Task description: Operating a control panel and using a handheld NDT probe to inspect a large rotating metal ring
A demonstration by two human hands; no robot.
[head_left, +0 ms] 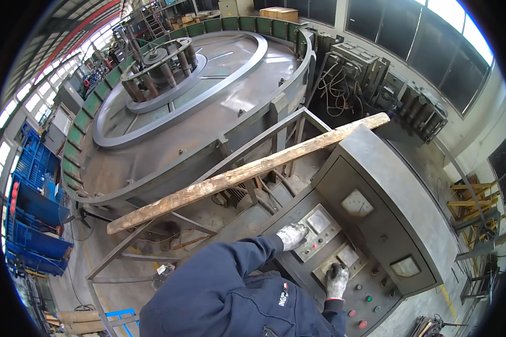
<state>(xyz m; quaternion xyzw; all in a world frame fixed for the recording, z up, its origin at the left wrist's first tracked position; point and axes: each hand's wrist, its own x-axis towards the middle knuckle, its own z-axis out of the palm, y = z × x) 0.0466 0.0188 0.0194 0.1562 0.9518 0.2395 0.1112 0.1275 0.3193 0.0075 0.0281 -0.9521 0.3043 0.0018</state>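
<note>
Both my hands wear white knit work gloves, the right one with dark, soiled fingers. My left hand point(292, 236) rests at the left edge of a small metal control panel point(320, 237), fingers curled beside its square meter point(319, 221) and small buttons. My right hand point(337, 279) is bent over a second control panel point(324, 268), just below its meter point(348, 257). Whatever is under the fingers of either hand is hidden, perhaps a small control. Both panels are set in the sloping top of a grey control console point(399, 185). Navy sleeves cover my arms.
A long rough wooden beam point(247, 170) lies slantwise across a metal railing point(253, 147) and the console's corner. Beyond is a large round machine table point(202, 121) with a green-lined rim. Red push buttons point(362, 324) and green ones sit right of my right hand. Blue metal bins point(36, 224) stand left.
</note>
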